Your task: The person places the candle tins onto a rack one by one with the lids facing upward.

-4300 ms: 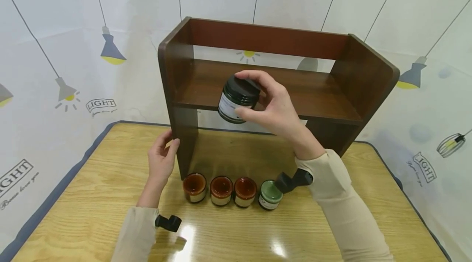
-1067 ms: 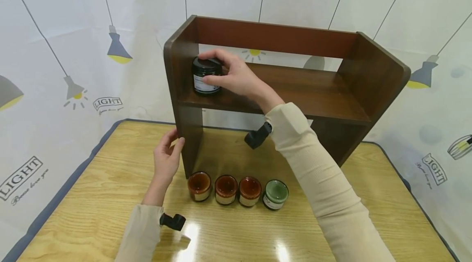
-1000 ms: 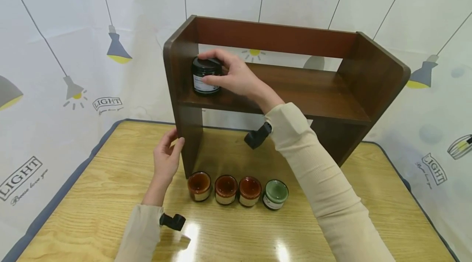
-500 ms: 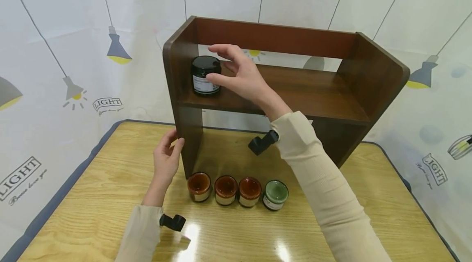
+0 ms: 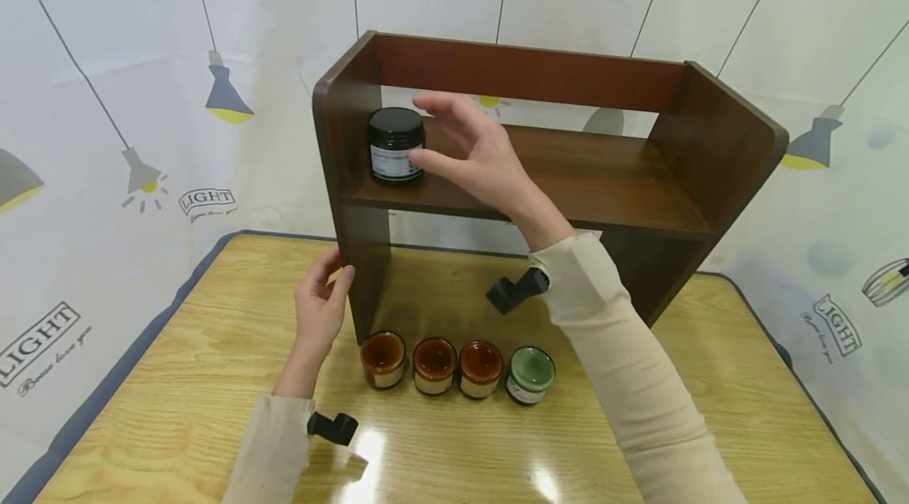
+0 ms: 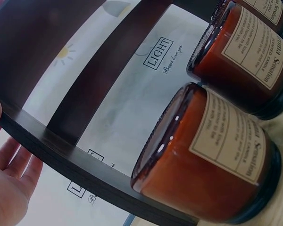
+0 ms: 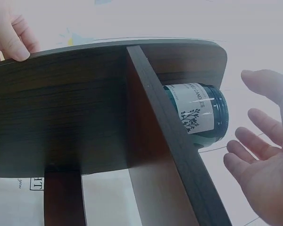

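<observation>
A lidded dark green candle jar with a white label stands upright on the upper board of a dark wooden shelf, close to its left side panel. Just right of the jar is my right hand, thumb and fingers spread with nothing between them. The right wrist view shows a gap between this hand and the jar. Lower down, my left hand holds the front edge of the left panel, its thumb at the edge and its fingers partly hidden on the outer side.
In front of the shelf's left part, three amber candle jars and a green candle jar stand in a row on the wooden table. A printed wall covering hangs behind and at both sides.
My right hand carried the dark candle jar left onto the upper board, then let go and drew back to the right. My left hand stays at the panel.
</observation>
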A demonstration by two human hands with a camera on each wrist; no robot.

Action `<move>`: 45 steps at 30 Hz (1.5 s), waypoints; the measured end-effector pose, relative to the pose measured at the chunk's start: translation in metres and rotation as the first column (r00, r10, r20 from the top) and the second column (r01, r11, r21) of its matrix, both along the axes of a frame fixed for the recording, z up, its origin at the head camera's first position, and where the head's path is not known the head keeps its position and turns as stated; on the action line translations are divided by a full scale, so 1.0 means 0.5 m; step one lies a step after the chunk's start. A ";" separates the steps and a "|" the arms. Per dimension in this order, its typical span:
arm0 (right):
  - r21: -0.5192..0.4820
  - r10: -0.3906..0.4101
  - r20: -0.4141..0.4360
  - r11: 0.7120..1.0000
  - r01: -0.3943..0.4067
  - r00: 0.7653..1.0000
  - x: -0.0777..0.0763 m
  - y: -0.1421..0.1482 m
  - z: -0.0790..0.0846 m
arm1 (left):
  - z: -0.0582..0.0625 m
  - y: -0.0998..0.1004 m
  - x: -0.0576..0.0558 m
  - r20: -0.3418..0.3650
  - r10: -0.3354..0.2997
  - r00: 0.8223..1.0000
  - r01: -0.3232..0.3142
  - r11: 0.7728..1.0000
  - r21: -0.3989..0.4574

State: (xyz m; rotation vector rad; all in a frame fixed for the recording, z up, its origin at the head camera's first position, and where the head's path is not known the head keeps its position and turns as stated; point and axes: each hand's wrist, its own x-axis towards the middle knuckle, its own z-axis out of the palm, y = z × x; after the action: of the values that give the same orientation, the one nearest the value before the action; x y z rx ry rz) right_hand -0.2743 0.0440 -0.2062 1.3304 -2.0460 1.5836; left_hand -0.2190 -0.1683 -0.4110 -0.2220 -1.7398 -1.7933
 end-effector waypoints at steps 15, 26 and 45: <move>-0.098 0.055 -0.011 0.994 -0.056 0.998 0.038 0.028 -0.024 | 0.004 0.002 0.005 -0.005 0.004 1.000 -0.004 1.000 -0.015; -0.132 0.052 0.008 0.990 -0.050 0.999 0.066 0.040 -0.044 | 0.004 0.003 0.000 0.002 0.007 1.000 -0.007 1.000 -0.012; -0.155 0.113 0.009 0.982 -0.110 0.994 0.109 0.074 -0.089 | 0.017 0.009 0.010 0.021 0.020 1.000 -0.020 1.000 -0.006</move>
State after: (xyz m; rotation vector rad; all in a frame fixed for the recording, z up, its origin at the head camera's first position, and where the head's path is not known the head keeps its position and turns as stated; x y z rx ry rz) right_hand -0.2196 0.0812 -0.2505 1.4001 -1.8441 1.7675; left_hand -0.2141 -0.1637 -0.4024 -0.1880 -1.7563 -1.7830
